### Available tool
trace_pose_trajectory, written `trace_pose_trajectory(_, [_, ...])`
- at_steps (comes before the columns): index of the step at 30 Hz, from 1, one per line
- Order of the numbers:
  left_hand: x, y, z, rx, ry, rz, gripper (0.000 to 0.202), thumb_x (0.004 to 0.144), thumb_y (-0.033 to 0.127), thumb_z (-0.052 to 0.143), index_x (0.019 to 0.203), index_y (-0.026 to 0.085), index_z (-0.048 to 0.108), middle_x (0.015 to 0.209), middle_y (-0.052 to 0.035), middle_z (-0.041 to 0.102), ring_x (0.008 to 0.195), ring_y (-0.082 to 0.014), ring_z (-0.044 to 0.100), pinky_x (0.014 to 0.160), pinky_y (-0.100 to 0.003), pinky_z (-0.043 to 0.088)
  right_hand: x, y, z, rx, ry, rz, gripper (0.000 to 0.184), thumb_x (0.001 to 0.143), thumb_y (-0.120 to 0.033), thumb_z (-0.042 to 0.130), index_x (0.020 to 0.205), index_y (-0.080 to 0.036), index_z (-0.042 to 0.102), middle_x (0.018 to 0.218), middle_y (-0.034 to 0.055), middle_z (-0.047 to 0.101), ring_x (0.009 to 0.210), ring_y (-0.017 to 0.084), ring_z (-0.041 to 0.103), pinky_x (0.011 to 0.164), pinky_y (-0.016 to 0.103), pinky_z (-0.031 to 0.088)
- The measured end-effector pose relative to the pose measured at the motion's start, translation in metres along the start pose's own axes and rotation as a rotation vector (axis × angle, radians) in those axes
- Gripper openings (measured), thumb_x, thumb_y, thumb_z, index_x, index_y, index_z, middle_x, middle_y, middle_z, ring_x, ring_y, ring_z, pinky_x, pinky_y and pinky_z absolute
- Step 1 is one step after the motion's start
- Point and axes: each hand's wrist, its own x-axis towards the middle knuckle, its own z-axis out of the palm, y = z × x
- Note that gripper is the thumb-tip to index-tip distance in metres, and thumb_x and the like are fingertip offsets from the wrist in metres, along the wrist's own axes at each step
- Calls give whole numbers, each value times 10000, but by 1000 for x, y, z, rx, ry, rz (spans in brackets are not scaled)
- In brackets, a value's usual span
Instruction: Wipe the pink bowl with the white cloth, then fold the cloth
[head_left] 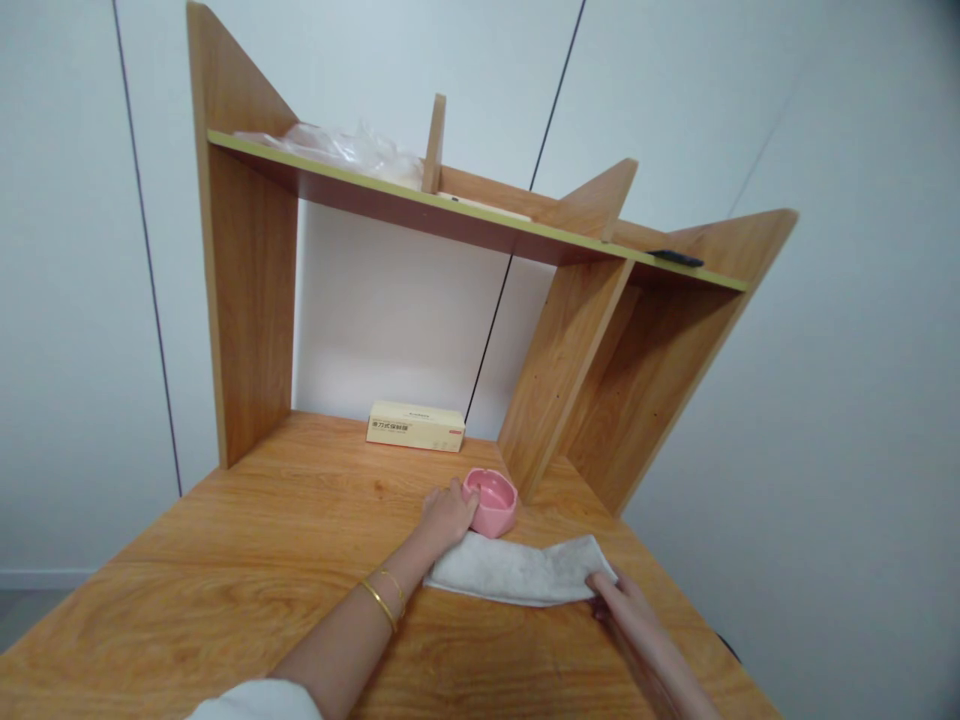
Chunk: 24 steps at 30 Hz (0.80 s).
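Note:
A pink faceted bowl, like an ashtray (495, 515), stands upright on the wooden desk. My left hand (448, 517) grips its left rim, the thumb inside and the other fingers outside. Just in front of the bowl lies a folded pale grey cloth (517, 572), stretched sideways across the desk. Its right end is pinched between the thumb and fingers of my right hand (615, 597), and that corner is slightly raised. The cloth's left end reaches below my left wrist, which wears thin gold bangles.
A cream box (415, 427) with printed writing stands at the back of the desk (247, 560). Above is a wooden shelf unit (420, 200) with upright panels, holding a clear plastic bag (352, 148) and a dark flat object (676, 258). The right upright panel (570, 370) is close behind the bowl.

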Motion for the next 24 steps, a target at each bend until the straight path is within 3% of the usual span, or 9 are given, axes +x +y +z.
trace_pose_trajectory(5, [-16,-16,-15,-40,-99,30,377,753,281,491,1093,119,474,1064,-165,605,989,-282,555,805,-329,392,6,-14,2,-127,64,-150,220,561,-361,546,698,-195,589,669,36,649,668,211,588,614,300,450])
trace_pose_trajectory(10, [-22,-39,-23,-111,-212,53,462,607,185,590,1059,130,511,846,-73,656,699,-201,605,559,-239,419,-9,-50,34,-361,106,-337,155,616,-345,473,682,-216,527,570,-8,572,553,170,524,546,271,395])
trace_pose_trajectory(14, [-25,-52,-18,-148,-168,51,456,590,183,606,1036,139,518,763,-18,628,657,-170,572,530,-218,390,-37,-78,79,-643,58,-493,71,658,-258,466,700,-220,510,586,-15,551,586,162,509,588,263,336])
trace_pose_trajectory(18, [-25,-58,-12,-187,-115,56,395,608,188,602,993,140,528,699,14,601,624,-141,543,510,-197,365,-62,-90,117,-843,-91,-576,115,670,-146,466,738,-213,528,698,3,617,699,175,544,657,276,291])
trace_pose_trajectory(24, [-20,-61,-18,-233,-35,92,141,729,184,453,791,131,567,673,-1,588,635,-136,541,546,-198,384,-81,-88,138,-900,-158,-604,98,681,-151,536,756,-210,557,768,12,645,790,208,551,718,308,271])
